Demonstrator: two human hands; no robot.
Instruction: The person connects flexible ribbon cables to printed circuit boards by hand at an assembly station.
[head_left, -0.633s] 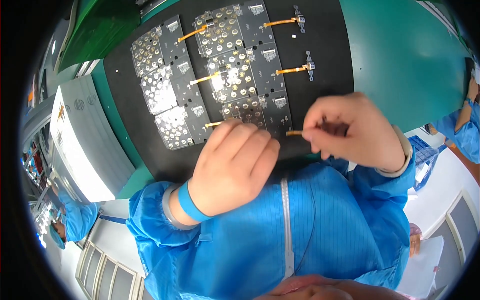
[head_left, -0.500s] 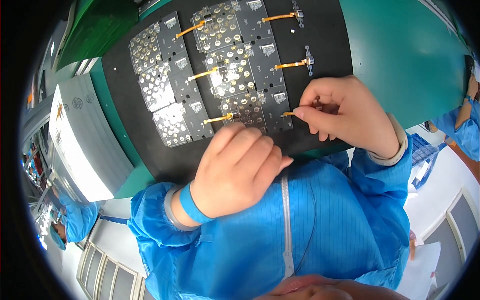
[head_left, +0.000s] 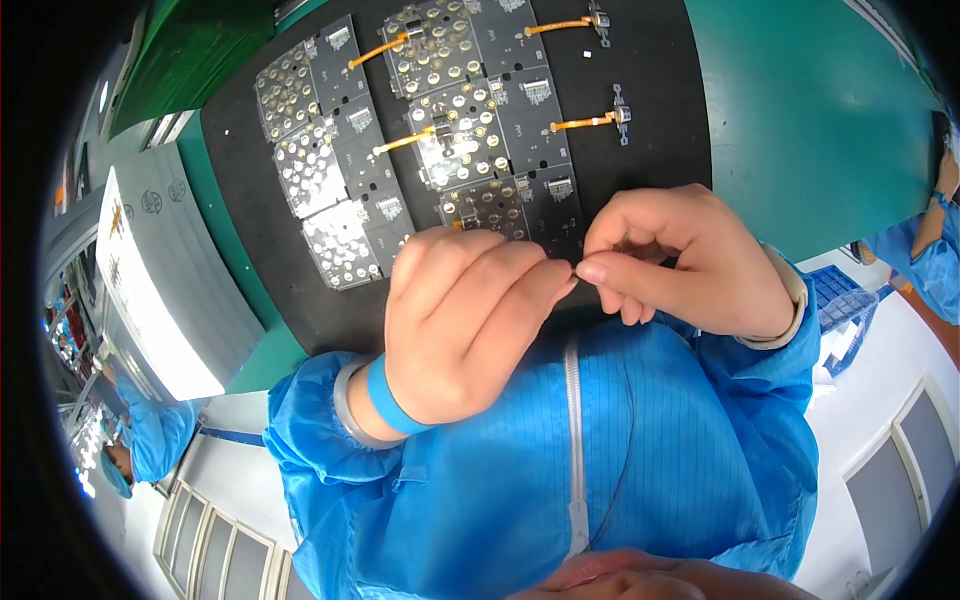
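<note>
Fingertips of both hands meet at the near right corner of the block of black circuit boards (head_left: 548,200). My right hand (head_left: 690,262) is closed in a pinch; half a second ago an orange flex cable showed at its fingertips, and now the fingers hide that cable. A small dark part shows inside its curled fingers. My left hand (head_left: 465,325) is closed too, thumb and index finger together, and what it grips is hidden. It covers part of the nearest boards. Another orange flex cable (head_left: 585,124) with a small metal connector (head_left: 624,114) sticks out from the board above.
The boards lie in two columns on a black mat (head_left: 640,80) over a green table (head_left: 790,130). Left of it stands a white sheet-like box (head_left: 165,270). A blue basket (head_left: 845,300) is at the right. Other people in blue (head_left: 915,250) work at both sides.
My left hand has moved right and up, its fingers closing beside the right fingertips. My right hand has come down and slightly left, and the orange cable there is out of sight.
</note>
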